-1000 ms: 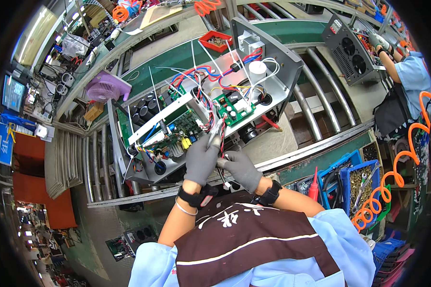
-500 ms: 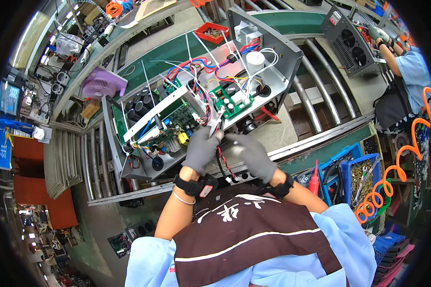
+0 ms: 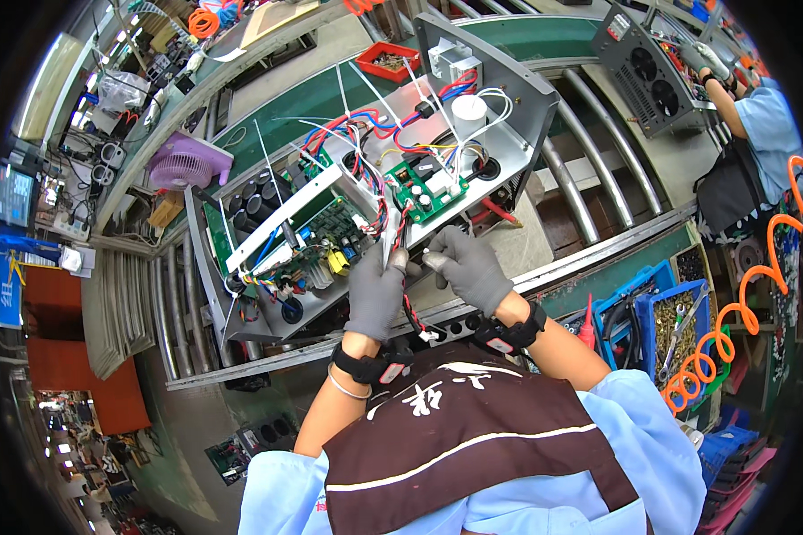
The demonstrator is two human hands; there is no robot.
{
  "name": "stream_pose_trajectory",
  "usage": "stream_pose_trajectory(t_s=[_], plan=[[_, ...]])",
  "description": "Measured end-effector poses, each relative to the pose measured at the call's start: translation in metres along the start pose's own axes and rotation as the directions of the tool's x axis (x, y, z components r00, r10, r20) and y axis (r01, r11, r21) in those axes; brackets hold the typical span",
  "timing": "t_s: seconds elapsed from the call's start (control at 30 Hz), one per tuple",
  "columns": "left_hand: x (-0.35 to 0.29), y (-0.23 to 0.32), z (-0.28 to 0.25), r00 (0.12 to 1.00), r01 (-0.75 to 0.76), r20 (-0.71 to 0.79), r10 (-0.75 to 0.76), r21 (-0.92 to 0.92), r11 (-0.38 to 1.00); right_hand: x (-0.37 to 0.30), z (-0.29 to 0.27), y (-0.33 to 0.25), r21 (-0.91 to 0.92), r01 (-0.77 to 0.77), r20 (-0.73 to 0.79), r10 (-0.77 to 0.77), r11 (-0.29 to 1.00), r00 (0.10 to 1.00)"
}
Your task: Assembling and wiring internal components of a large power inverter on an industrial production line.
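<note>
In front of me stands an open grey electronics chassis (image 3: 484, 192) with circuit boards and wiring inside. My left hand (image 3: 375, 292), in a grey glove, is closed at its front edge around a red and black wire bundle (image 3: 408, 305). The bundle hangs below the fingers and ends in a white connector (image 3: 429, 336). Above that hand the wires run up beside a small green circuit board (image 3: 430, 198). My right hand (image 3: 469, 269), also gloved, is just right of the bundle, apart from the left. Its thumb and fingertips are pinched together; whatever is between them is too small to name.
The chassis rests on a roller conveyor (image 3: 589, 192). Behind it are a red parts bin (image 3: 387, 61) and a purple fan (image 3: 180, 162). At right are blue bins of screws and tools (image 3: 674, 334), a red bottle (image 3: 587, 323) and an orange coiled hose (image 3: 724, 312). A co-worker (image 3: 767, 125) handles another chassis.
My right hand has moved slightly up, its blurred fingers now still and pinched beside the bundle. My left hand keeps its hold on the wires.
</note>
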State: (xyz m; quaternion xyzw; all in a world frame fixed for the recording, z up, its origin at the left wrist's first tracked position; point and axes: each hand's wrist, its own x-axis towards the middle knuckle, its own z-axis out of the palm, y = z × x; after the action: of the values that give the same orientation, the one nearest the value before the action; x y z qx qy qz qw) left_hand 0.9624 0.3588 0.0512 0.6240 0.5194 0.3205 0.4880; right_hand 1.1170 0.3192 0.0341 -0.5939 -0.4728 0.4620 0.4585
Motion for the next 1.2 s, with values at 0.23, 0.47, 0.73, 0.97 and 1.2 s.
stream_pose_trajectory(t_s=[0.23,0.47,0.73,0.97,1.2], plan=[[-0.005,-0.005,0.002,0.989,0.106,-0.085,-0.122,-0.168,0.98,0.018,0.006,0.016,-0.019,0.092,-0.017,-0.093,0.996,0.996],[-0.009,0.012,0.0,0.921,0.334,0.008,-0.389,-0.53,0.78,0.012,0.004,-0.015,0.252,-0.079,0.106,0.054,0.965,0.993],[-0.007,0.011,-0.011,0.874,0.479,0.28,-0.397,-0.631,0.61,0.021,0.012,0.002,0.29,0.026,0.102,-0.058,0.957,0.993],[-0.012,0.005,-0.003,0.917,0.382,0.148,-0.37,-0.589,0.712,0.015,0.02,-0.003,0.415,-0.003,0.079,-0.033,0.91,0.996],[-0.012,0.003,0.004,0.932,0.316,0.05,-0.359,-0.601,0.734,0.014,0.026,-0.006,0.429,-0.1,0.03,0.097,0.898,0.995]])
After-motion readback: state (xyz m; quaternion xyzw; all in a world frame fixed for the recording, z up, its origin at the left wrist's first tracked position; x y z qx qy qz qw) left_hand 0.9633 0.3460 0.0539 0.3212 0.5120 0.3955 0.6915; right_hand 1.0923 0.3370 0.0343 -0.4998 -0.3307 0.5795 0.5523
